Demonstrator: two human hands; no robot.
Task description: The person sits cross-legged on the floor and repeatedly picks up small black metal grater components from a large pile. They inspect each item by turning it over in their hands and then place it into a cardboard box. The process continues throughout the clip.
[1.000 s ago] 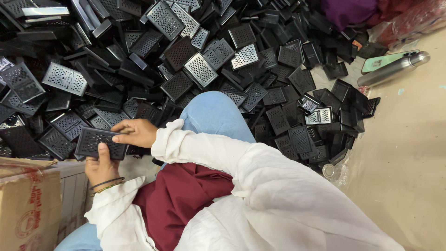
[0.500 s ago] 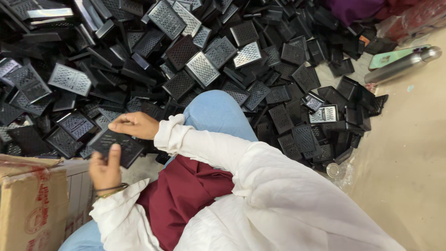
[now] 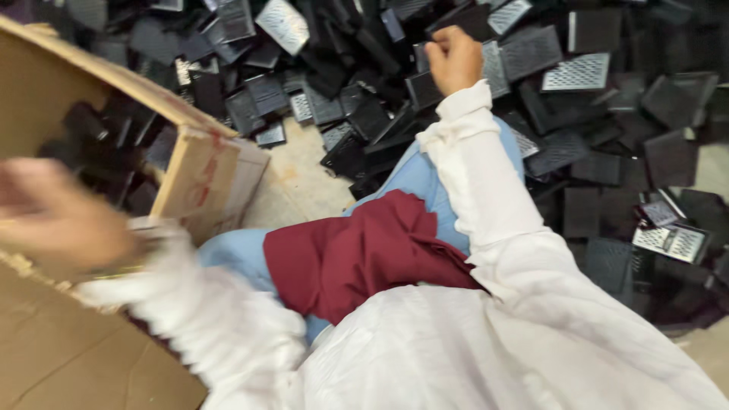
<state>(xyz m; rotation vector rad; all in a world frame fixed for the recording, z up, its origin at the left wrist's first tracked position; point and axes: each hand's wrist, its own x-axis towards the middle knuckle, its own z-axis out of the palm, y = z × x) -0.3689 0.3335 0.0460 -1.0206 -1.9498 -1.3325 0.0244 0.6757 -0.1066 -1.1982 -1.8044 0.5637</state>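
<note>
My right hand [image 3: 454, 57] reaches out into a big pile of black plastic grater frames [image 3: 668, 159], its fingers curled on the edge of one black frame [image 3: 422, 89]. My left hand [image 3: 61, 220] is a blur at the left, over the open cardboard box [image 3: 199, 163]. Whether it holds anything is hidden by the blur. Dark frames [image 3: 114, 144] lie inside the box. Both arms wear white sleeves.
Some frames in the pile carry perforated metal plates [image 3: 581, 72], and one such plate [image 3: 283, 23] lies at the top. My knee in light blue trousers [image 3: 425, 175] and a maroon cloth [image 3: 357, 250] fill the middle. Bare beige floor [image 3: 304, 175] shows between box and pile.
The view swung left and the box is now large at the left. My left hand carried its black frame to the box. My right hand left that frame and reached into the pile.
</note>
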